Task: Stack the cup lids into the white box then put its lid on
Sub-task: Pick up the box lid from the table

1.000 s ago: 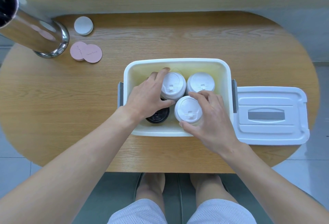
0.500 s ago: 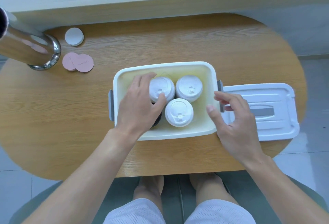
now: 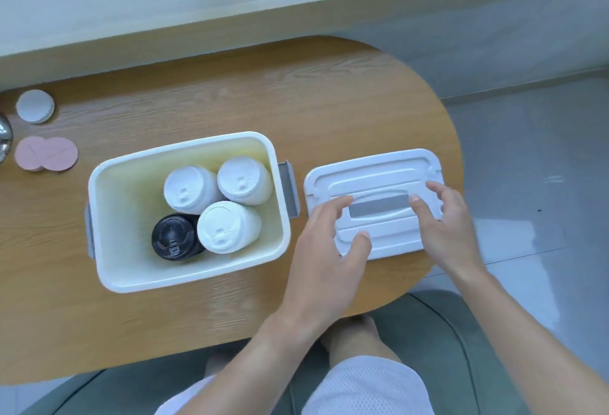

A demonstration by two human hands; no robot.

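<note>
**Both hands at the box lid**

Both hands have left the white box (image 3: 113,274) and now sit over the box lid (image 3: 375,180) lying flat on the wooden table (image 3: 230,108) just right of it. Left hand (image 3: 324,261) spreads loose fingers on the lid's left end; right hand (image 3: 449,223) does likewise on the right, neither clamped. Farther left, the uncovered box holds three white cup-lid stacks (image 3: 227,226) and one black stack (image 3: 174,236). Beyond lie pink coasters (image 3: 46,154) and a white disc (image 3: 34,106).
</note>
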